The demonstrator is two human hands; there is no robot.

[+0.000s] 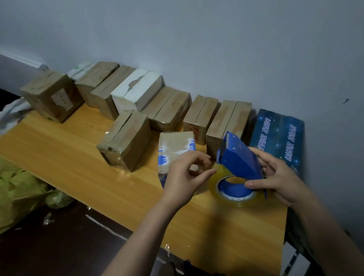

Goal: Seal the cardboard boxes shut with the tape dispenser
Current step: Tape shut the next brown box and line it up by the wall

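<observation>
row of cardboard boxes (165,109) runs along the wall (207,27). several tops show open centre seams, so most of the job looks undone. risk: boxes sit packed & touching, so a strip run over one could catch its neighbour. small box (177,143) w/ blue-white tape sits just behind the left hand (187,177), prob next up. looks light, may slide under a tape drag unless held down. tape dispenser (238,157) is tilted, its roll (216,185) low over the table (64,150), can't tell if touching. right hand (276,175) wraps round the frame, thumb on the hub. left hand is at the dispenser's mouth, thumb & forefinger narrowed to a pinch. can't tell if it has the tape end, clear film doesn't show. if the end slips it'll likely stick back on the roll & be hard to find. cutter teeth (225,146) sit close to that pinch too.

room: wall is plain & pale, light dim. dark floor (51,252). table is glossy orange-toned wood. yellow-green bag (9,187) on the floor at left. dark blue printed box (280,137) at the table's right end by the wall. clear scraps (46,219) on the floor.
</observation>
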